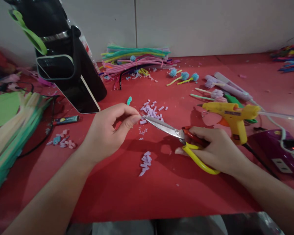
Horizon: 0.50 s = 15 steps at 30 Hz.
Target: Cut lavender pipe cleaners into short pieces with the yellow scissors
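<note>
My right hand (214, 148) grips a pair of scissors (165, 128) with one red and one yellow handle. Their blades look closed, and the tip points left at the fingertips of my left hand (112, 130). Thumb and forefinger of that left hand are pinched together; whatever lies between them is too small to make out. Just beyond the scissor tip lies a loose heap of short lilac cut pieces (152, 111). Closer to me is a narrow row of similar lilac pieces (145, 163). A small turquoise twisted piece (129, 101) lies behind my left hand.
Left stands a black bottle (93, 75) with a phone (75, 94) against it, near a lighter (66, 120) and pipe-cleaner bundle (17, 130). Right are a yellow glue gun (231, 112), corded lilac tool (231, 86) and purple power box (271, 150). Blue pompom stems (185, 76) lie behind.
</note>
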Each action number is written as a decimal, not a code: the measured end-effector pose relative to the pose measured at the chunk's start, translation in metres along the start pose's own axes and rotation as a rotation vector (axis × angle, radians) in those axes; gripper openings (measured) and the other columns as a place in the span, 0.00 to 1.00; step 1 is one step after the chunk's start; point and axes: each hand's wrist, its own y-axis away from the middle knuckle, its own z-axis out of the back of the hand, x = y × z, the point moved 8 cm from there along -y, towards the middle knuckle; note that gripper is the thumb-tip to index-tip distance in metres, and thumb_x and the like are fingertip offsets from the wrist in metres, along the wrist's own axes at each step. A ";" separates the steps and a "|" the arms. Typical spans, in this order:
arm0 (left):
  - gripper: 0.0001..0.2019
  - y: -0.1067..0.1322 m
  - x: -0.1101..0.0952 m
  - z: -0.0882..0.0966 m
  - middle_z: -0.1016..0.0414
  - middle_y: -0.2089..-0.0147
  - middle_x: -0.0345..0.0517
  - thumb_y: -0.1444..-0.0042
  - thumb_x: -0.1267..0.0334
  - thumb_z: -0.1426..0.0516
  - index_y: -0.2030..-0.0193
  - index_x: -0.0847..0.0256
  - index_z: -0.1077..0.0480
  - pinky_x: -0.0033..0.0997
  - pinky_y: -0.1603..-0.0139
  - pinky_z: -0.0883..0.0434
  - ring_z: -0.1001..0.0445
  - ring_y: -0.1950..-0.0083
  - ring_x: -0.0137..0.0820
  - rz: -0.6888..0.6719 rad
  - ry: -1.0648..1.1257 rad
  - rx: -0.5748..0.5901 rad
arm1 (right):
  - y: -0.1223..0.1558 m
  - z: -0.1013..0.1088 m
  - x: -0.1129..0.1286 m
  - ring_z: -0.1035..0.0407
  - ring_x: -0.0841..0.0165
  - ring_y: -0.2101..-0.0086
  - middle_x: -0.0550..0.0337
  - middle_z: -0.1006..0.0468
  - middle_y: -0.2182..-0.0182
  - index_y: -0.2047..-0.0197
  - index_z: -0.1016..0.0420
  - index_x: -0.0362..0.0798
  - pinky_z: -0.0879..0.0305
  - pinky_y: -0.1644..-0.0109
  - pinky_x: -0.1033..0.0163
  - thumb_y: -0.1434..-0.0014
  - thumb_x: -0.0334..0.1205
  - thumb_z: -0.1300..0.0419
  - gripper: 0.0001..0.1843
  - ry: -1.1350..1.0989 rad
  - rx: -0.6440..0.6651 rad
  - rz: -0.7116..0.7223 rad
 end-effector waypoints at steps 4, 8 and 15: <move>0.05 0.000 0.000 0.000 0.20 0.66 0.41 0.38 0.62 0.41 0.63 0.57 0.24 0.26 0.63 0.28 0.25 0.67 0.28 0.005 0.012 -0.017 | 0.000 0.000 0.000 0.51 0.73 0.77 0.66 0.44 0.80 0.77 0.36 0.49 0.51 0.77 0.65 0.55 0.72 0.35 0.33 0.000 -0.005 0.002; 0.05 0.000 0.001 0.001 0.21 0.66 0.40 0.38 0.63 0.41 0.63 0.57 0.24 0.26 0.63 0.27 0.25 0.68 0.27 -0.008 0.026 -0.032 | 0.000 -0.001 -0.001 0.51 0.73 0.77 0.66 0.45 0.80 0.77 0.38 0.49 0.51 0.77 0.64 0.54 0.72 0.36 0.33 -0.008 0.011 -0.020; 0.05 0.000 0.001 -0.001 0.22 0.66 0.40 0.36 0.63 0.42 0.62 0.56 0.25 0.26 0.63 0.28 0.25 0.67 0.26 -0.017 0.038 -0.003 | 0.000 -0.003 -0.004 0.51 0.73 0.76 0.67 0.45 0.79 0.76 0.38 0.49 0.50 0.76 0.64 0.54 0.71 0.35 0.32 -0.015 0.031 -0.023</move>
